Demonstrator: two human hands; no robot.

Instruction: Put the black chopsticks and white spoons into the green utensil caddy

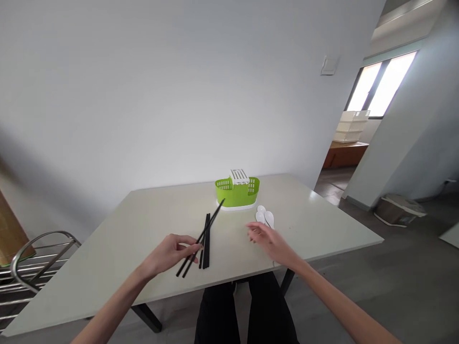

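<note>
My left hand [174, 251] is closed on a pair of black chopsticks [214, 218], pinched near their lower part, with the thin crossing tips slanting up and right. Under and beside them, more black chopsticks [206, 258] lie together on the table. My right hand [270, 242], fingers loosely bent and apart, hovers with nothing visible in it, just in front of several white spoons [268, 219], whose handles it partly hides. Behind both hands stands a green cutlery basket [234, 197] with a white base and a slotted white piece [239, 177] on top.
The pale table [161, 205] stands against a white wall [172, 95]. At the left is a metal-tube rack [39, 248]. A lidded bin [398, 210] sits on the floor at the right, and white stacked crates [351, 126] stand by the window.
</note>
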